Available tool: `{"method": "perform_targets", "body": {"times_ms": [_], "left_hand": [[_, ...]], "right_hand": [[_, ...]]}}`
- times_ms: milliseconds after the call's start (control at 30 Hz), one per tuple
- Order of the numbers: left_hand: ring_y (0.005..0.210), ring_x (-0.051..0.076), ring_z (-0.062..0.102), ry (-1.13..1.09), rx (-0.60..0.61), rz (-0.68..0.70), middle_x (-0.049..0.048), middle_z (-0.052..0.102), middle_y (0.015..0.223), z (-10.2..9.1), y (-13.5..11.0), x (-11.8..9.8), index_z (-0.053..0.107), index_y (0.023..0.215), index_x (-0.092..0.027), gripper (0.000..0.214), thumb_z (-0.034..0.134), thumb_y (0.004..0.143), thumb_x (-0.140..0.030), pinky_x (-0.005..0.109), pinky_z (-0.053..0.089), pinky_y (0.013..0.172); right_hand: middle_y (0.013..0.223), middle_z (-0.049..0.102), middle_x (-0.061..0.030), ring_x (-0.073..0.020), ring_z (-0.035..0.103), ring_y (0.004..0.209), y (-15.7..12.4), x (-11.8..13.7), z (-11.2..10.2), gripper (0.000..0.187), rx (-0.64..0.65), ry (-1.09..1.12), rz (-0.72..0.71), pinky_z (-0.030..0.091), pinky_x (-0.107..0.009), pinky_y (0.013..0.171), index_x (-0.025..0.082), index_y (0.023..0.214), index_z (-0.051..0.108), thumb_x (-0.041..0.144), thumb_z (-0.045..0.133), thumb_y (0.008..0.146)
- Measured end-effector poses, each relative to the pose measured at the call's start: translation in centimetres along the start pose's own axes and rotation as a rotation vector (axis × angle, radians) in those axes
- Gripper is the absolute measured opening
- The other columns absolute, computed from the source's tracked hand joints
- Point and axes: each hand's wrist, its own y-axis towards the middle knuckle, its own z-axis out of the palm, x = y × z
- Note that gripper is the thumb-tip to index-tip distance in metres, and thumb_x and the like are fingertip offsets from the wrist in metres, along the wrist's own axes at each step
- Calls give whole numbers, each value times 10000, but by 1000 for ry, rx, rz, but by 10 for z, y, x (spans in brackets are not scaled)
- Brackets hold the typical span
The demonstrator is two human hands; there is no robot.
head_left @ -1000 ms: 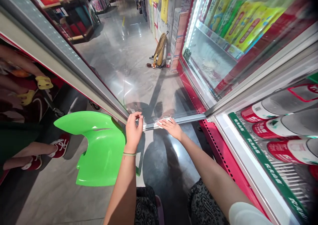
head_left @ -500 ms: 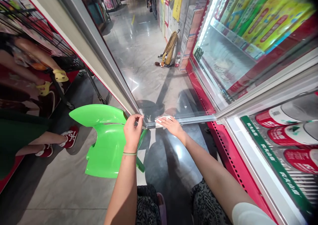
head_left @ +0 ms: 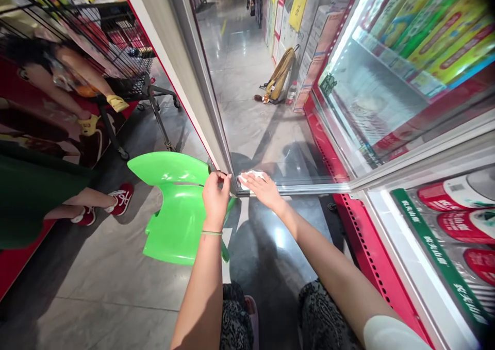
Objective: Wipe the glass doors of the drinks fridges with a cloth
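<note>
The glass door [head_left: 266,138], in a grey frame, stands swung out from a red display fridge. At its lower outer corner, my left hand [head_left: 215,194] is closed with bent fingers around the frame edge. Beside it, my right hand [head_left: 265,187] lies with fingers stretched flat over a crumpled white tissue [head_left: 251,179]. The palm side presses this tissue against the bottom of the pane, just above the lower frame rail, near the corner. Part of the tissue is hidden under the fingers.
A green plastic chair [head_left: 178,211] stands left of the door. Behind it are a shopping cart [head_left: 154,102] and a person in red shoes [head_left: 122,199]. A tan backpack [head_left: 280,77] shows through the pane. Red-labelled bottles [head_left: 466,216] lie on the fridge shelf at right.
My right hand has slid the tissue left and up, from the lower rail onto the glass near the corner. My left hand stays at the frame. The whole view has shifted slightly.
</note>
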Motion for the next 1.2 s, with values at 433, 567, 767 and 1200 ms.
{"method": "perform_targets", "body": {"times_ms": [433,567,767,1200], "left_hand": [[796,128,623,-86,25,-52,-11,652,904,-2,2,4,579,964,-230,91,596,976,-319,255,478,781],[775,121,615,-96,14,-57,-17,642,889,0,3,4,576,950,-230,80,602,971,-302,249,476,770],[779,121,615,-98,19,-58,-17,640,885,0,3,4,576,938,-229,83,610,967,-299,246,476,762],[801,138,627,-39,-19,-49,-9,663,894,-1,-4,3,593,944,-232,107,617,972,-333,267,474,785]], "right_hand": [[1569,531,29,-118,511,1433,-15,-5,9,665,37,-381,-158,253,-399,1300,328,1575,408,19,380,987],[1633,435,-9,-172,411,1512,-4,-3,20,686,65,-315,-44,192,-487,1318,328,1611,341,31,390,994],[1468,636,-10,-159,602,1349,-48,-25,41,510,265,-163,-127,411,-402,1226,284,1405,611,57,450,978],[1287,682,-168,-266,630,1183,-68,2,64,438,282,-205,24,530,-456,1048,161,1441,567,147,385,1042]]}}
